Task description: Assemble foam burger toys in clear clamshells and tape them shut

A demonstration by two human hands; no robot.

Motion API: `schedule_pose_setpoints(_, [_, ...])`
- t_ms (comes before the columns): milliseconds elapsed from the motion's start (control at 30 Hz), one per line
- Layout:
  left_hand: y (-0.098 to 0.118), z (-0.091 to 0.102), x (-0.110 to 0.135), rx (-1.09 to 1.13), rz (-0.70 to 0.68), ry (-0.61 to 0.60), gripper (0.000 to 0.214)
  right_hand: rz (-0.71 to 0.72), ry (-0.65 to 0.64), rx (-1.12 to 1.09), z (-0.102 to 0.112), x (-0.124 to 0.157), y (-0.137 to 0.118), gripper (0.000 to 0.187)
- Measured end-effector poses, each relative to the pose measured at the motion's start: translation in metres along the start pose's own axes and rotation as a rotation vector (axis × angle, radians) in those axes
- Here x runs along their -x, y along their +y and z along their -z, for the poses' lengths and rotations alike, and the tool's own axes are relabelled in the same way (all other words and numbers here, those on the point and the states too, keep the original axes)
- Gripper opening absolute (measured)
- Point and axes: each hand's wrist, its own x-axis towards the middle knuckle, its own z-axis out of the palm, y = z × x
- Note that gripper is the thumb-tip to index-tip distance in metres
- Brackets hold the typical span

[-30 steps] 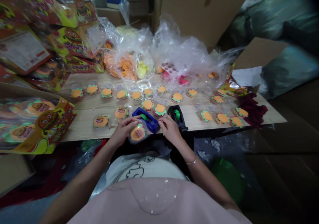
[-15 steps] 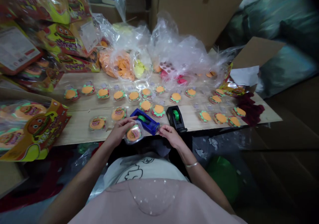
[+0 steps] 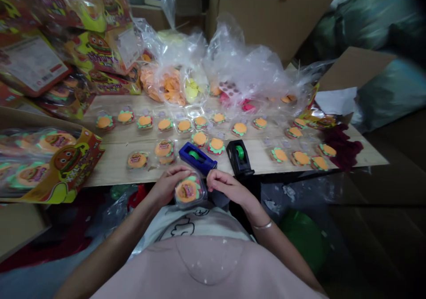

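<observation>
A clear plastic clamshell with a toy-like gummy burger (image 3: 187,191) inside is held in my left hand (image 3: 171,182), fingers over its upper left side. It is off the table, just in front of the edge. Beside it on the right, my right hand (image 3: 228,186) is closed, with its fingertips pinched near the clamshell's right side; whatever they may hold is too small to see. Just beyond the hands stands a blue tape dispenser (image 3: 197,158) with a green roll. A black tape dispenser (image 3: 239,158) stands to its right.
Several open clamshells with burgers (image 3: 165,124) lie in rows on the wooden table (image 3: 113,175). A printed display box (image 3: 71,170) holds packed burgers at left. Plastic bags (image 3: 246,64) of orange and yellow pieces lie behind. A dark red cloth (image 3: 342,146) is at right.
My left hand has brought the clamshell nearer to my body and slightly right. My right hand has left the blue dispenser's front end and come close to the clamshell.
</observation>
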Motion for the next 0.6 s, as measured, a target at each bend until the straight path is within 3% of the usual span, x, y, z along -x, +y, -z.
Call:
schedule_pose_setpoints(100, [0.001,-0.005,0.005,0.0,0.009,-0.013,0.022,-0.041,-0.034,0.134,-0.004,-0.012,0.001,0.033])
schedule_pose_setpoints(200, [0.001,-0.003,0.009,-0.011,-0.006,-0.016,0.023,-0.08,0.018,0.274,-0.009,-0.013,0.001,0.026])
schedule_pose_setpoints(333, [0.0,0.0,0.012,0.003,-0.007,0.025,0.022,-0.01,0.368,0.397,-0.018,-0.001,-0.008,0.019])
schedule_pose_setpoints(400, [-0.001,-0.002,0.014,-0.001,-0.02,0.041,0.021,0.008,0.465,0.416,-0.023,0.004,-0.012,0.016])
schedule_pose_setpoints(467, [-0.001,-0.004,0.015,-0.02,-0.042,0.041,0.02,-0.044,0.424,0.339,-0.029,0.005,-0.011,0.02])
schedule_pose_setpoints(600, [0.0,-0.003,0.019,-0.07,-0.045,0.001,0.021,-0.212,0.263,-0.03,-0.039,-0.001,0.008,0.03])
